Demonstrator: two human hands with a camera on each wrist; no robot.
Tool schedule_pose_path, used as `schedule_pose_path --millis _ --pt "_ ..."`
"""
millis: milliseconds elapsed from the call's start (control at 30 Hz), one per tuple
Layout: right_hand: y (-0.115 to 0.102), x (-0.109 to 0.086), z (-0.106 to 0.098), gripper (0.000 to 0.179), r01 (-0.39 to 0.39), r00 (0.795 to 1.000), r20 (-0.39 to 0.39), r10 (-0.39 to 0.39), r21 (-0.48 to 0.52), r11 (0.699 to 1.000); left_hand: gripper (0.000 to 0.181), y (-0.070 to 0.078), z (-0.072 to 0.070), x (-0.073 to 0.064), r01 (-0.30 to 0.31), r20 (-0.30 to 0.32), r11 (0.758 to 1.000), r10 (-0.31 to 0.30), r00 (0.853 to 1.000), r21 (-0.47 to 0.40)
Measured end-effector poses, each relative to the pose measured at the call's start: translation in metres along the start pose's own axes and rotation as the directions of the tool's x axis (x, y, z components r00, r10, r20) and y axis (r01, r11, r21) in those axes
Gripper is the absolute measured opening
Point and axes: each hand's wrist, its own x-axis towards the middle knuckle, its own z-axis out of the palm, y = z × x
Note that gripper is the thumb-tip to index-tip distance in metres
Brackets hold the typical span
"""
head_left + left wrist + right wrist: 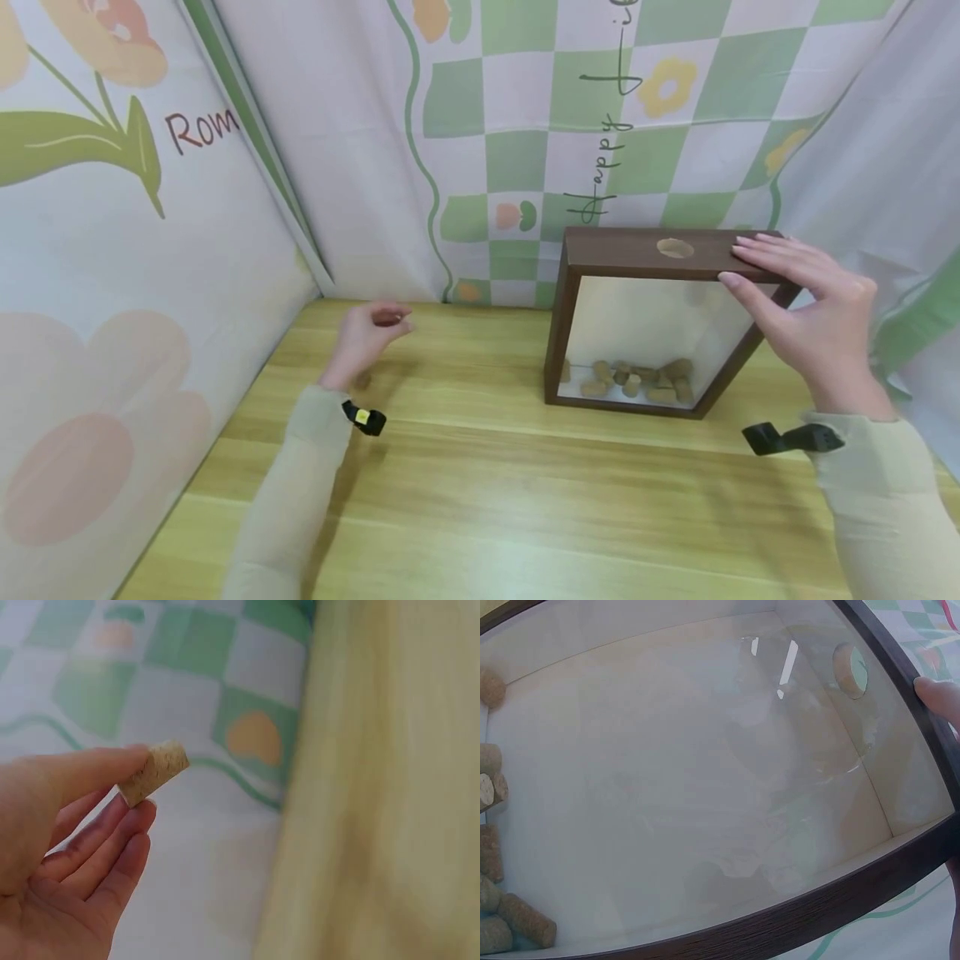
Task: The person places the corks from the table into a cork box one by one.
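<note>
At the left back of the table, my left hand [367, 333] pinches a small cork [161, 771] between thumb and fingers, raised above the wood. The cork is a short, pale brown, speckled cylinder; the fingers hide one end of it. A dark brown wooden box [555, 333] with a clear front stands upright to the right. Its top has a round hole [675, 248]. My right hand [813, 300] rests on the box's top right corner, fingers laid along the top and thumb at the front edge. Several corks [632, 385] lie on the floor inside the box.
Beneath the box is a wood-grain table [480, 500]. Behind it hangs a green and white checked curtain [517, 100], close to the box's back. A printed cloth with flowers [112, 275] borders the table on the left.
</note>
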Motion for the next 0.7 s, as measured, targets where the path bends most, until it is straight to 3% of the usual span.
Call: schedule_pose_path --millis 200,400,567,700 --pt "0.000 0.000 0.000 0.028 -0.009 1.000 -0.004 0.009 0.011 1.000 0.027 0.034 0.015 0.010 -0.077 -0.012 0.993 0.077 0.997 -0.092" --pt "-0.002 0.000 0.000 0.028 -0.010 1.000 -0.006 0.010 0.015 1.000 0.029 0.069 0.027 0.017 -0.141 -0.005 0.983 0.142 0.990 -0.118" --pt "-0.002 0.000 0.000 0.027 -0.011 1.000 -0.006 0.011 0.013 1.000 0.030 0.097 0.036 0.020 -0.216 -0.017 0.953 0.218 0.976 -0.215" --pt "-0.001 0.000 0.001 0.027 -0.003 1.000 -0.007 0.003 0.009 1.000 0.033 0.119 0.044 0.023 -0.275 -0.061 0.931 0.268 0.961 -0.240"
